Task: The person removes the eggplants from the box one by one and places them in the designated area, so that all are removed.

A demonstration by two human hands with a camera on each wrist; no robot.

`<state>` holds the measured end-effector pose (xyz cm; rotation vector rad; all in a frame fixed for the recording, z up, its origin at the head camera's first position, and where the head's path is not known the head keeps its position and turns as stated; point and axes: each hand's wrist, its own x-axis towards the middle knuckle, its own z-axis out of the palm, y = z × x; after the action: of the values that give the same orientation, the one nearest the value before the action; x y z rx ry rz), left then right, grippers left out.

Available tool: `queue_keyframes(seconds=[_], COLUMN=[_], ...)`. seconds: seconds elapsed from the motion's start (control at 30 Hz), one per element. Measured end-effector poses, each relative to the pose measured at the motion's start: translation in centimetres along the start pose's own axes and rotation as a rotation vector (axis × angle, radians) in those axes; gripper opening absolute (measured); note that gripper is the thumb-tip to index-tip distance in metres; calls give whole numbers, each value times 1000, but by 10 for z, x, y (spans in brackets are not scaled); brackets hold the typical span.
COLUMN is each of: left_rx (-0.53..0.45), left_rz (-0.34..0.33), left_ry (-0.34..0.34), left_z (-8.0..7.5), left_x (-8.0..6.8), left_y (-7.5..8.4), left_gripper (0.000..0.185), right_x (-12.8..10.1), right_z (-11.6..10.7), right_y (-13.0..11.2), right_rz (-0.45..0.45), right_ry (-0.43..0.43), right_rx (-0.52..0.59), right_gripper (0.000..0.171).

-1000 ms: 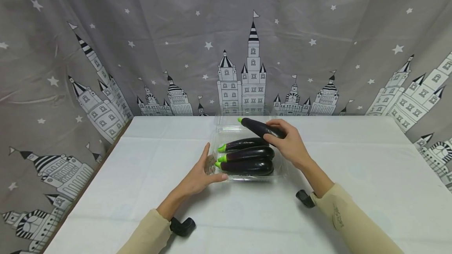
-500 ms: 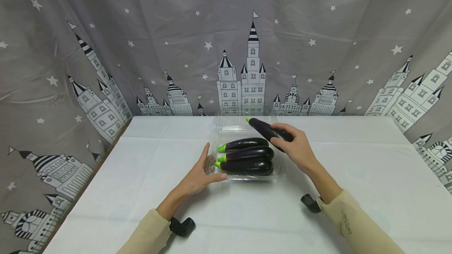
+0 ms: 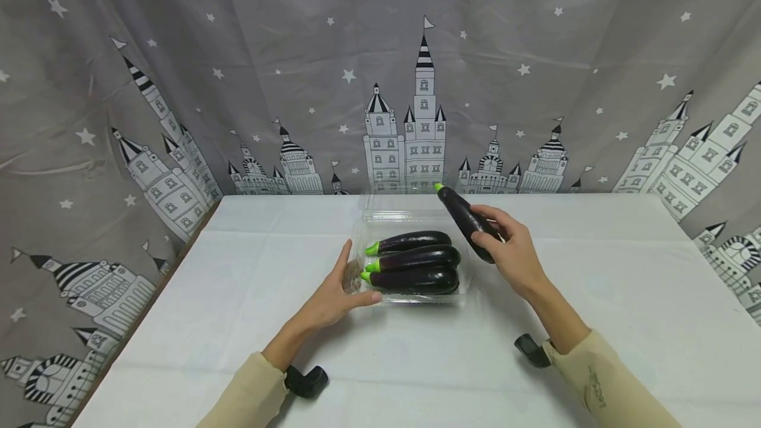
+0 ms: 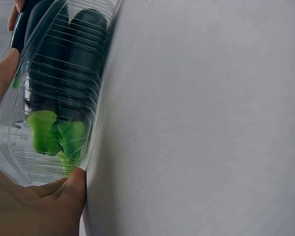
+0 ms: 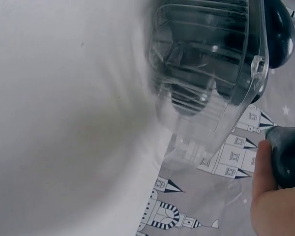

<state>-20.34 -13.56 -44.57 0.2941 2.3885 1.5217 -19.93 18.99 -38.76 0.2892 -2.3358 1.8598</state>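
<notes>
On the left, the left hand [image 3: 333, 299] lies on the white desk [image 3: 208, 322] with straight fingers, its palm pressed against the left end wall of the clear plastic clamshell box [image 3: 359, 257], thumb under the near corner; it grips nothing. Inside the box three dark purple eggplants [image 3: 416, 259] lie side by side, long axes running left to right, green stem ends toward the left hand. To the right, the right hand [image 3: 508, 249] has its fingers curled around the thick end of a fourth eggplant [image 3: 465, 218], held above the desk just beyond the box's right edge, tilted, with its green tip pointing up and back toward the castle-printed curtain [image 3: 416, 84]. The box lid behind is transparent and hard to see. The right wrist view is blurred.
</notes>
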Motion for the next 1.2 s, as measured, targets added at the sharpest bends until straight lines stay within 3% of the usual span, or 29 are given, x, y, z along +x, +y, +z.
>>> queue_keyframes(seconds=[0.2, 0.67, 1.0, 1.2], left_rx=[1, -5, -10, -18], left_rz=[-1, 7, 9, 19], left_ry=[0, 2, 1, -1], left_z=[0, -1, -2, -1], left_x=[0, 0, -1, -1], left_y=[1, 0, -1, -1], left_gripper=[121, 122, 123, 121], right_x=[-4, -13, -17, -23], right_z=[-4, -14, -24, -29], right_y=[-1, 3, 7, 10], right_rz=[31, -5, 63, 145], right_ry=[-25, 55, 74, 64], right_rx=[-32, -2, 115, 47], right_gripper=[51, 50, 43, 48])
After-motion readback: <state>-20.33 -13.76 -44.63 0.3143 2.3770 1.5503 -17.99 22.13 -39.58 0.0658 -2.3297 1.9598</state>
